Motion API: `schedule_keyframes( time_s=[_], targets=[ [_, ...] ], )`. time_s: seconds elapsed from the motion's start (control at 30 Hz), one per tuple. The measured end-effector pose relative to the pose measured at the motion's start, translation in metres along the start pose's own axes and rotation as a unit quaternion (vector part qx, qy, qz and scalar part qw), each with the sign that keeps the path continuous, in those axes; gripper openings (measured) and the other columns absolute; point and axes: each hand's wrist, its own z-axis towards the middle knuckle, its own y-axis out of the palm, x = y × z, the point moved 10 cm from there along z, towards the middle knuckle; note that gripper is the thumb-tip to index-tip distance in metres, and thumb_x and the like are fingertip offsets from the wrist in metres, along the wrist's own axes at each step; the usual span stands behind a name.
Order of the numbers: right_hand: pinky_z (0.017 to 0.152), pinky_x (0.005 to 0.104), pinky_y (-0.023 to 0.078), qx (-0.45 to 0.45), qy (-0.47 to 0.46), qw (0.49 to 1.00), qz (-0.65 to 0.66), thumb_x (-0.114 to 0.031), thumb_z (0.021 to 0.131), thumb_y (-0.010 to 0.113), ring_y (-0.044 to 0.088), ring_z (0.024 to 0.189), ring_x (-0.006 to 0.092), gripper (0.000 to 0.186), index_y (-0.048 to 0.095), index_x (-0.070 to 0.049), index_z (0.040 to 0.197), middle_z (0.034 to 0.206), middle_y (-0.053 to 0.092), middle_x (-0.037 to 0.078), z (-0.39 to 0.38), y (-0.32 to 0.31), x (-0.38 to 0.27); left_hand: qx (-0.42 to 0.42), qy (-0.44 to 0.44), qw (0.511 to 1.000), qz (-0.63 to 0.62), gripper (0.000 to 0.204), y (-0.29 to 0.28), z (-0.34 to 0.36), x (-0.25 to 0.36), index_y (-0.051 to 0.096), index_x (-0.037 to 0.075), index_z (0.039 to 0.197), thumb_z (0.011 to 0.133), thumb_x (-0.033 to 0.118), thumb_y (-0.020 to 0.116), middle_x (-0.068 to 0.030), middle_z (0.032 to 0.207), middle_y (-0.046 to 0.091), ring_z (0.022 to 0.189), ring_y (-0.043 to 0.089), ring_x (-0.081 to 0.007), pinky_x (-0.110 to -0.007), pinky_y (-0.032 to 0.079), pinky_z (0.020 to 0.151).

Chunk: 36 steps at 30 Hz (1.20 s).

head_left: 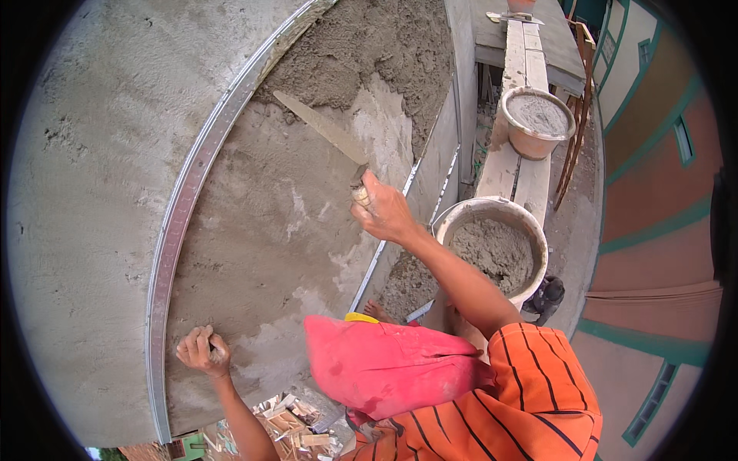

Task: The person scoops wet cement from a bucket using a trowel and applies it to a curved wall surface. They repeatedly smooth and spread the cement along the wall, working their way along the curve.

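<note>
My right hand (382, 207) grips the handle of a trowel (327, 131). Its long, mortar-smeared blade points up and left, over the border between the rough mortar (354, 58) and a smoother, damp stretch of the wall (254, 200). Lower left, my left hand (204, 350) is closed with curled fingers, close to the wall surface. Whatever it may hold is hidden by the fingers. Just left of it, a long metal straightedge (184, 192) runs up the wall, bent by the lens.
A bucket of mortar (492, 253) stands by my right forearm. Another bucket (536, 121) with grey contents sits beyond it on a plank walkway (511, 69). Pink cloth (392, 361) spreads before my body. Wood scraps (296, 426) lie below. A person (544, 298) is down at right.
</note>
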Motion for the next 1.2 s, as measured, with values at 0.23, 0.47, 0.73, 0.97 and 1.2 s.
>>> schedule_keyframes(
  time_s=[0.23, 0.47, 0.73, 0.97, 1.2],
  targets=[
    [0.068, 0.0432, 0.048, -0.202, 0.073, 0.947, -0.239, -0.013, 0.071, 0.060, 0.062, 0.077, 0.0396, 0.024, 0.058, 0.000, 0.092, 0.080, 0.062, 0.022, -0.090, -0.157, 0.004, 0.049, 0.037, 0.998, -0.034, 0.016, -0.003, -0.012, -0.007, 0.069, 0.012, 0.085, 0.074, 0.002, 0.063, 0.0003, 0.087, 0.067, 0.082, 0.059, -0.0186, -0.034, 0.043, 0.074],
    [0.062, 0.0323, 0.053, -0.299, 0.123, 0.617, -0.718, -0.021, 0.077, 0.065, 0.070, 0.078, 0.0182, 0.012, 0.074, -0.013, 0.080, 0.082, 0.072, 0.005, -0.123, -0.202, 0.094, 0.075, 0.024, 0.996, -0.040, 0.015, -0.006, -0.015, -0.010, 0.069, 0.013, 0.082, 0.073, 0.002, 0.065, -0.0001, 0.086, 0.067, 0.081, 0.061, -0.0177, -0.034, 0.044, 0.074],
    [0.064, 0.0397, 0.053, -0.311, 0.088, 0.688, -0.650, -0.010, 0.074, 0.060, 0.069, 0.075, 0.0294, 0.011, 0.070, -0.006, 0.072, 0.075, 0.069, 0.015, -0.181, -0.120, 0.029, 0.113, -0.041, 0.964, -0.237, 0.024, -0.025, -0.023, -0.033, 0.067, 0.008, 0.084, 0.066, -0.007, 0.060, -0.0047, 0.083, 0.066, 0.077, 0.061, -0.0235, -0.036, 0.049, 0.067],
    [0.072, 0.0532, 0.049, -0.182, 0.194, 0.687, -0.676, -0.020, 0.078, 0.054, 0.064, 0.080, 0.0422, 0.021, 0.065, -0.004, 0.088, 0.083, 0.066, 0.023, -0.196, -0.185, -0.028, 0.175, -0.041, 0.955, -0.235, 0.025, -0.024, -0.010, -0.021, 0.065, 0.015, 0.077, 0.060, -0.003, 0.064, 0.0013, 0.078, 0.066, 0.064, 0.059, -0.0136, -0.027, 0.046, 0.054],
    [0.079, 0.0509, 0.049, -0.161, 0.308, 0.724, -0.597, -0.031, 0.079, 0.058, 0.062, 0.089, 0.0423, 0.030, 0.066, -0.005, 0.091, 0.089, 0.067, 0.022, -0.229, -0.215, -0.014, 0.166, -0.070, 0.942, -0.285, 0.024, -0.030, -0.022, -0.037, 0.065, 0.007, 0.080, 0.064, -0.009, 0.059, -0.0046, 0.080, 0.068, 0.071, 0.064, -0.0197, -0.030, 0.049, 0.059]
  ],
)
